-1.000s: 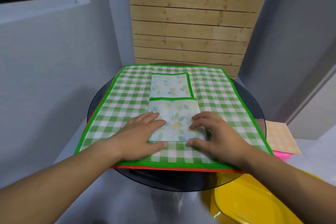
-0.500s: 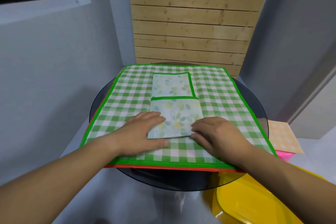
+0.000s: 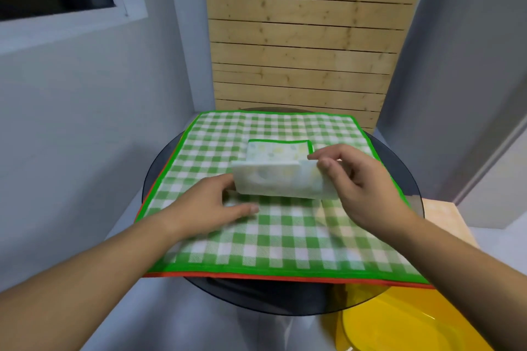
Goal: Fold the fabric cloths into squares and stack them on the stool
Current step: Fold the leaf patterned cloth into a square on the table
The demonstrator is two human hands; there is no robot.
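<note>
A pale floral cloth with a green border [image 3: 273, 179] lies partly folded in the middle of a large green checked cloth [image 3: 285, 239]. Its near half stands lifted off the checked cloth, its far part lies flat. My right hand [image 3: 359, 188] pinches the lifted half at its right edge between thumb and fingers. My left hand [image 3: 211, 205] holds the lifted half at its lower left corner, thumb stretched along the checked cloth. A folded orange dotted cloth [image 3: 439, 216] lies on something at the right, mostly hidden by my right arm.
The checked cloth covers a round dark glass table [image 3: 159, 171], with a red-edged cloth [image 3: 256, 276] under it. A yellow plastic stool or tub [image 3: 399, 322] stands low at the front right. Grey walls close in on both sides, a wooden slat panel [image 3: 299, 51] stands behind.
Both hands pressed flat on the floral cloth's near part before; now they have gripped its near edge and raised it up and away from me. The view has shifted closer.
</note>
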